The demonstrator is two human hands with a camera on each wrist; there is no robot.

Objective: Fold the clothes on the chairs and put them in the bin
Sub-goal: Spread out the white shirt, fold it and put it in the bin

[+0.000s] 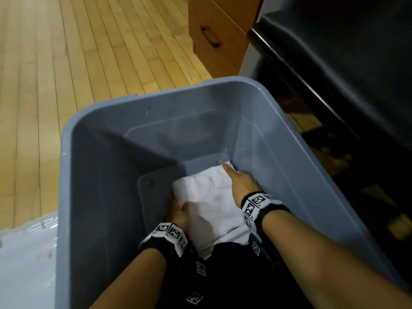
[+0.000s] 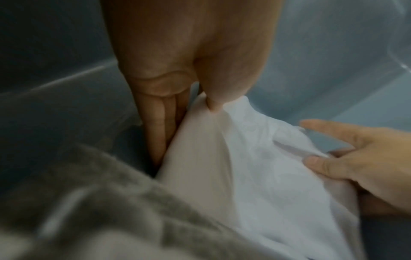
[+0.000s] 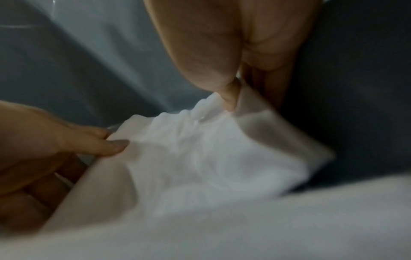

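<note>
Both forearms reach into the grey bin [image 1: 93, 175]. The left hand [image 1: 178, 216] and right hand [image 1: 243, 182] each pinch the folded white garment [image 1: 207, 197] at its edges, low against the bin's right wall. Wooden plank floor [image 1: 66, 74], wooden cabinet [image 1: 216, 30], black chair [image 1: 345, 63] surround. No legible writing.

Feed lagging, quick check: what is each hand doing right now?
Left hand: pinches the folded white garment inside the bin.
Right hand: holds the same garment.
</note>
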